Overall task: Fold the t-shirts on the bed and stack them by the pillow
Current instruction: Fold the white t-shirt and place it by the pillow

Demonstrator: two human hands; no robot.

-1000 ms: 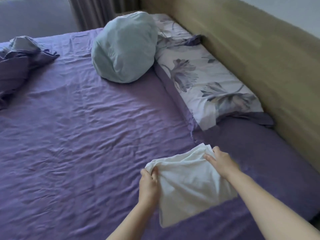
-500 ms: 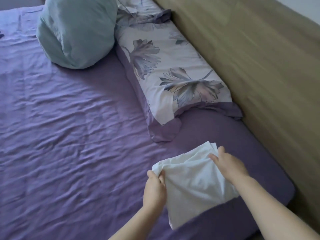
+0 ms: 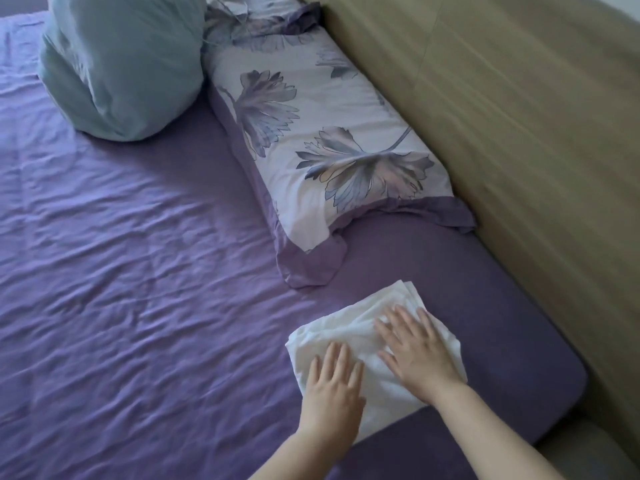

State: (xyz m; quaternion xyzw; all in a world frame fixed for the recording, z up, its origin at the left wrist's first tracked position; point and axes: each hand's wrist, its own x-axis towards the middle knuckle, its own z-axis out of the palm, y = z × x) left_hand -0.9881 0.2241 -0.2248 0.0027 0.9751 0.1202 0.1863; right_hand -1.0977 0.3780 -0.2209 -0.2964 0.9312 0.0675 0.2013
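A folded white t-shirt [image 3: 349, 323] lies flat on the purple bed sheet [image 3: 138, 289], just below the near end of the floral pillow [image 3: 325, 147]. My left hand [image 3: 334, 386] rests palm down on its near left part, fingers spread. My right hand [image 3: 415, 351] presses flat on its right half, fingers apart. Neither hand grips the cloth. No other t-shirts show in this view.
A pale teal pillow [image 3: 121, 64] stands at the back left beside the floral one. A wooden headboard [image 3: 519, 150] runs along the right. The mattress corner [image 3: 575, 379] ends close to the shirt at the right.
Both hands held the folded shirt by its top corners above the sheet; now the shirt lies on the bed and both hands are flat on it. The view has shifted right.
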